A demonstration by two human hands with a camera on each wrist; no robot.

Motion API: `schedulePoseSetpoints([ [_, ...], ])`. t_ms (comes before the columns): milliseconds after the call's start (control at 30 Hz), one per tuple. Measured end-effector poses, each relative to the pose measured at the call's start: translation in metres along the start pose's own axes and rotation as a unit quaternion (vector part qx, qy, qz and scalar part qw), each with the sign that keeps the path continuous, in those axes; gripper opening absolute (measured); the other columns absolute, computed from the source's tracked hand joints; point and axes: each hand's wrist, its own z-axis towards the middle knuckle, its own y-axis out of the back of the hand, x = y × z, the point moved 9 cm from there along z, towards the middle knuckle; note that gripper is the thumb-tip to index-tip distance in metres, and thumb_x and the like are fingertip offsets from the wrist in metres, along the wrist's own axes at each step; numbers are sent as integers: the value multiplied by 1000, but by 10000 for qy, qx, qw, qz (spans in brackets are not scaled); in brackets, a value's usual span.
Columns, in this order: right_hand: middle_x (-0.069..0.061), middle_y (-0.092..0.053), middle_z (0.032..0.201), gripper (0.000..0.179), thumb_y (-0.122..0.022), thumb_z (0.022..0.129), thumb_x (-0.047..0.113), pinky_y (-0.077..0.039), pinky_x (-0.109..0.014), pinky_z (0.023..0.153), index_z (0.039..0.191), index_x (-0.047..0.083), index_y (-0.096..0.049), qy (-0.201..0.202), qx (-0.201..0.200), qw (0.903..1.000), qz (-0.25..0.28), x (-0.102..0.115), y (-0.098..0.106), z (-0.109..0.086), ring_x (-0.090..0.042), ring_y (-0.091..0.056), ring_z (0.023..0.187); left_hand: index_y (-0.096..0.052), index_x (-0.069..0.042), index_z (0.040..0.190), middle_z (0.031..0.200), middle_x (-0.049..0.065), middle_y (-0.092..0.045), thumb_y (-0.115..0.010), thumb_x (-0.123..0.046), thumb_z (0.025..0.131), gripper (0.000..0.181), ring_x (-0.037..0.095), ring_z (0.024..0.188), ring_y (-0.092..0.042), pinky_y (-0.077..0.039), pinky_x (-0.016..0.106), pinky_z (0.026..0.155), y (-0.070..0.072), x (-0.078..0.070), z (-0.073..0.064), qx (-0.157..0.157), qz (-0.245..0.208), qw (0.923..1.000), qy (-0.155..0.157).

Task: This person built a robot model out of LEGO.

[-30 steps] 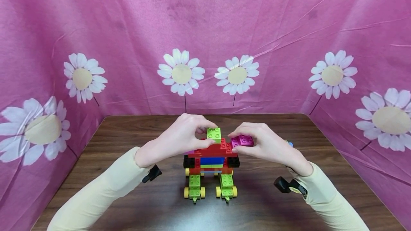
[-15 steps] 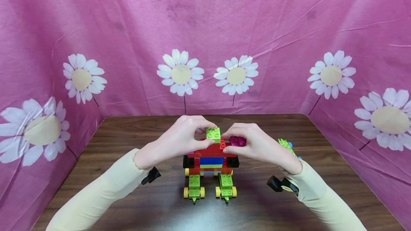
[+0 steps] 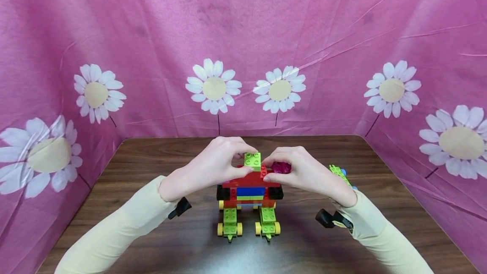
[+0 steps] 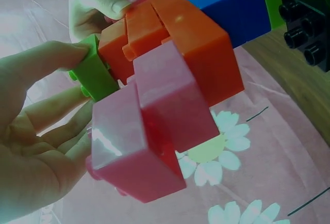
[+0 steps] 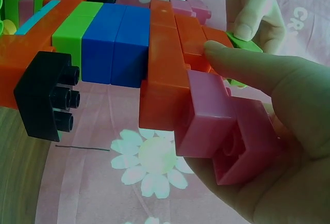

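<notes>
A figure of toy building bricks [image 3: 251, 191] stands upright on the table, its middle red and blue with black bricks at the sides. On its very top sits a lime green brick [image 3: 252, 161], pinched between thumb and fingers of my left hand [image 3: 213, 164]. My right hand [image 3: 304, 170] grips the red brick [image 3: 264, 171] just below it, thumb on the near face in the right wrist view. Under that palm are stepped magenta bricks [image 5: 206, 113], partly covered in the head view. A matching pair of pink bricks [image 4: 118, 136] juts out on the left side.
Lime green feet [image 3: 268, 219] with yellow wheels [image 3: 220, 228] carry the figure on the brown wooden table [image 3: 160, 240]. Right of it, partly behind the right wrist, lies a lime and blue brick piece [image 3: 338, 172]. A pink cloth [image 3: 243, 20] with daisies surrounds the table.
My right hand has moved left from around the magenta bricks to the red brick near the top. The left hand stays on the lime green brick.
</notes>
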Motion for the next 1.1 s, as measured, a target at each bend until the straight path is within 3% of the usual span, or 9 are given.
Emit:
schedulePoseSetpoints([
  [233,10,-72,93,25,-82,81,28,-50,-17,60,102,18,-75,48,-47,10000,-53,0,0,0,0,-58,74,-75,-11,110,94,1,-72,-80,-20,83,29,8,74,-58,-49,16,66,0,0,2,73,-59,9999,84],
  [467,10,-72,93,24,-82,81,28,-50,-17,61,102,19,-75,33,-12,10000,-23,-1,0,1,0,-59,75,-74,-10,110,101,1,-75,-80,-20,82,30,10,82,-67,-55,18,74,-2,9,3,73,-647,9972,363],
  [700,10,-72,94,25,-82,81,28,-51,-17,61,103,19,-75,-5,17,10000,-22,-1,-1,1,0,-59,76,-75,-9,109,99,2,-77,-80,-22,83,30,9,82,-71,-58,21,76,-4,13,1,-45,-900,9952,377],
  [1100,9,-73,94,25,-83,81,27,-52,-18,63,103,18,-75,-75,74,9999,18,-2,-2,2,-1,-61,78,-75,-11,110,92,-1,-72,-82,-21,81,32,8,77,-63,-53,16,70,-5,10,-2,-209,-589,9975,316],
])
